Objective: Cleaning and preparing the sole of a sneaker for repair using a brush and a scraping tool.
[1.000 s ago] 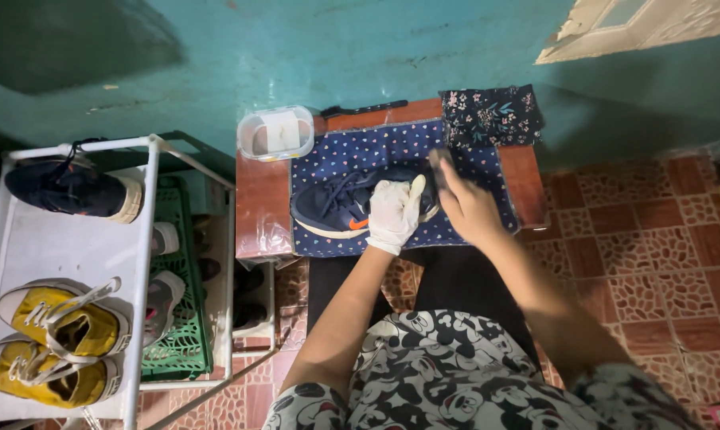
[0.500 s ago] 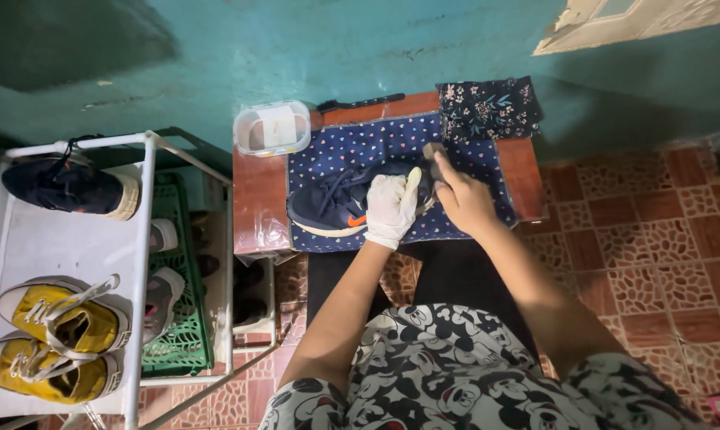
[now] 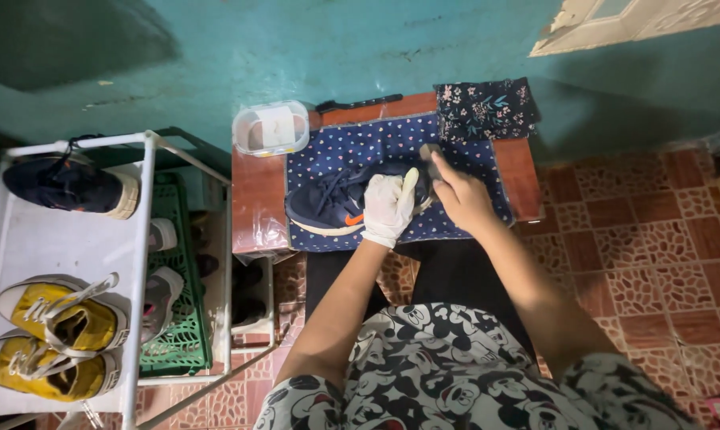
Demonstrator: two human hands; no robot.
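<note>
On the white rack (image 3: 65, 239) at left we see yellow sneakers (image 3: 53, 342). On the table (image 3: 256, 199), our gloved left hand (image 3: 388, 209) grips the navy shoe (image 3: 336, 203) lying on the dotted cloth (image 3: 360, 147); our right hand (image 3: 462, 195) clenches a dark brush (image 3: 431, 155) against its heel.

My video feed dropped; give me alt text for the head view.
A white-gloved left hand steadies a navy sneaker on a dotted blue cloth while the bare right hand presses a small dark object against its heel, on a small wooden table.
</note>
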